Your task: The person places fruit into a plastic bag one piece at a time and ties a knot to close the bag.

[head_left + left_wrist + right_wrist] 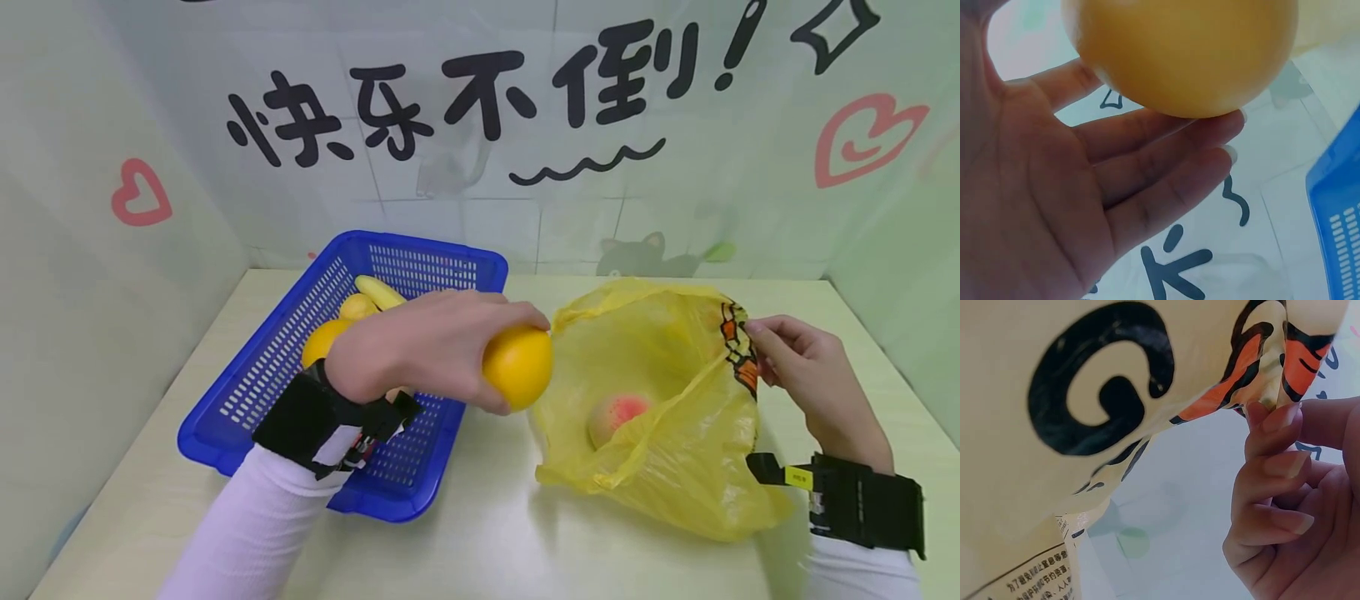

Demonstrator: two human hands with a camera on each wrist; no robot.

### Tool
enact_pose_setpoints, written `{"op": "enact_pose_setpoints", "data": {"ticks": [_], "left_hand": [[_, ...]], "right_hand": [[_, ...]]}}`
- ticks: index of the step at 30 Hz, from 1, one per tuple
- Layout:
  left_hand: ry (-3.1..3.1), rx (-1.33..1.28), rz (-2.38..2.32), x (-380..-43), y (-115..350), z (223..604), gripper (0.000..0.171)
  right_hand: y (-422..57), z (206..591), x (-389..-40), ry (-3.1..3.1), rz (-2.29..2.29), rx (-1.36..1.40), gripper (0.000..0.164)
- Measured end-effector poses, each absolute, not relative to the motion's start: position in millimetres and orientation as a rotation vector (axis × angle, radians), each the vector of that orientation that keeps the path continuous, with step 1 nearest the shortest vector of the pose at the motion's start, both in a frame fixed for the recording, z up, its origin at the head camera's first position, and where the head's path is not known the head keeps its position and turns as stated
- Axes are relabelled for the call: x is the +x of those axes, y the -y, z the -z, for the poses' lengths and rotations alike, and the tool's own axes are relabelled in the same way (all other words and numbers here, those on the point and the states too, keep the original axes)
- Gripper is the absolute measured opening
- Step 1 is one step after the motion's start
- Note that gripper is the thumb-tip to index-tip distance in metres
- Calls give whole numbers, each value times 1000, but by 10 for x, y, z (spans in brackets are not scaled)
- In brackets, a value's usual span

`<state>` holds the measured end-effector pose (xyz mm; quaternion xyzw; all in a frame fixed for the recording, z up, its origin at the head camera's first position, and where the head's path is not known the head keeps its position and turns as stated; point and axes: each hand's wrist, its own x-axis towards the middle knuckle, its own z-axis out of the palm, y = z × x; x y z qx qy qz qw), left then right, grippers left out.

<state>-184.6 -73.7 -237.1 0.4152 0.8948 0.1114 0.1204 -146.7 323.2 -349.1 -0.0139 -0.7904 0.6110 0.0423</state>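
An orange point(519, 368) is held between the thumb and fingers of my left hand point(442, 346), above the gap between basket and bag. In the left wrist view the orange point(1185, 50) rests against the fingers, its top cut off by the frame. My right hand point(813, 367) pinches the rim of a yellow plastic bag point(675, 467), whose mouth gapes toward the left. Inside the bag lies a peach point(618, 417), partly covered by the film. The right wrist view shows thumb and forefinger on the printed bag point(1210, 394), the other fingers curled.
A blue plastic basket point(420, 500) stands at the left, partly behind my left arm. It contains another orange point(322, 342), a yellow round fruit point(357, 307) and a banana-like yellow fruit point(380, 292). A printed sheet point(480, 208) covers the wall behind the pale table point(480, 533).
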Motion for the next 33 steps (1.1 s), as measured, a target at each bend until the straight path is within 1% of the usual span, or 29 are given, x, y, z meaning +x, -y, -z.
{"op": "enact_pose_setpoints", "data": {"ticks": [12, 17, 23, 33], "left_hand": [[-2549, 1362, -334, -1850, 423, 2280, 70], [-2518, 1397, -361, -1902, 251, 2295, 67], [-2536, 1410, -368, -1974, 57, 2337, 69], [-2511, 1430, -436, -2137, -184, 2466, 70]], "right_hand": [[-3219, 3496, -1456, 2399, -1891, -22, 11], [-3202, 3494, -1457, 2447, -1809, -12, 13], [-3194, 3483, -1473, 2505, -1719, -2, 13], [-3209, 3509, -1467, 2410, -1910, 97, 16]]}}
